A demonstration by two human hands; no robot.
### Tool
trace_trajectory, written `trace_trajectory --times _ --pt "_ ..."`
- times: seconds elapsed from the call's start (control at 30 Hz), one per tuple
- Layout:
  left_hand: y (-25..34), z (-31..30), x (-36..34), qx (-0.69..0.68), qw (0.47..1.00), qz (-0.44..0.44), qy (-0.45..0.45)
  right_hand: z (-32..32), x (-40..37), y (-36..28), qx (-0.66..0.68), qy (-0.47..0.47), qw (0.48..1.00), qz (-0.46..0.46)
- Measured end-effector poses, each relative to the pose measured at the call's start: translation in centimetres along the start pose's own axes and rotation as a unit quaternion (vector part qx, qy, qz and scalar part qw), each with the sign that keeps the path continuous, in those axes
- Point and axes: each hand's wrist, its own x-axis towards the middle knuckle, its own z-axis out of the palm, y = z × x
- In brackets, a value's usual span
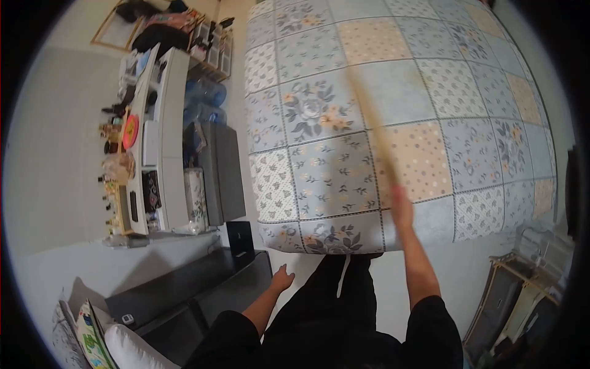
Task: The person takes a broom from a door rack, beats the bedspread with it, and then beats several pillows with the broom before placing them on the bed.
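My right hand (402, 208) is closed round the near end of a long, thin, tan stick (373, 123), smeared by motion. The stick reaches away over a bed (396, 89) covered with a patchwork-print sheet of flowers, leaves and dots. Its far end is too blurred to show what kind of tool it is. My left hand (283, 280) hangs low beside my leg, left of the bed's near edge, with fingers partly spread and nothing in it.
Along the left wall, a white shelf unit (175, 129) carries bottles and small items. Large blue water jugs (206, 92) and a dark grey box (222, 175) stand beside it. Dark grey seating (230, 289) lies at lower left, a wooden-framed rack (507, 295) at lower right.
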Motion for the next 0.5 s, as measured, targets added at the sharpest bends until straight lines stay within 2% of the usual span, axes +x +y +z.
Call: trace_trajectory --times 0.03,0.1,0.13,0.17,0.2,0.27,0.33,0.4,0.47,0.5 --pt "0.3 -0.1 0.1 -0.014 1.000 -0.008 -0.001 -1.8 1.6 -2.4 -0.067 -0.012 0.992 0.105" --pt "1.0 -0.7 0.1 -0.089 0.996 0.011 -0.010 2.9 -1.8 -1.7 0.012 -0.104 0.994 0.021" --pt "0.9 -1.0 0.8 -0.104 0.995 0.011 -0.003 9.0 -6.7 2.6 0.022 -0.083 0.985 -0.153" --pt "0.8 -0.5 1.2 -0.135 0.990 0.027 0.006 8.7 -10.1 -1.3 -0.203 -0.314 0.911 -0.174" --pt "0.2 0.4 0.6 -0.162 0.986 0.038 0.008 8.5 -13.6 -5.5 -0.170 -0.384 0.901 -0.108" --pt "-0.4 -0.1 0.4 -0.172 0.985 0.018 -0.019 7.8 -14.1 -11.8 -0.162 -0.485 0.849 -0.137" --pt "-2.2 0.7 0.1 -0.178 0.984 0.027 -0.003 10.0 -11.5 -10.7 0.015 -0.306 0.921 -0.240" --pt "-3.8 0.6 0.4 -0.213 0.977 -0.001 -0.006 10.4 -4.7 -11.4 0.000 -0.137 0.975 -0.175" --pt "-5.3 0.6 0.9 -0.243 0.970 -0.025 -0.012 7.6 1.7 -15.1 -0.018 -0.136 0.985 0.106" --pt "-6.0 0.5 1.0 -0.250 0.967 -0.040 0.025 9.4 0.4 -12.5 -0.023 -0.139 0.984 0.108"
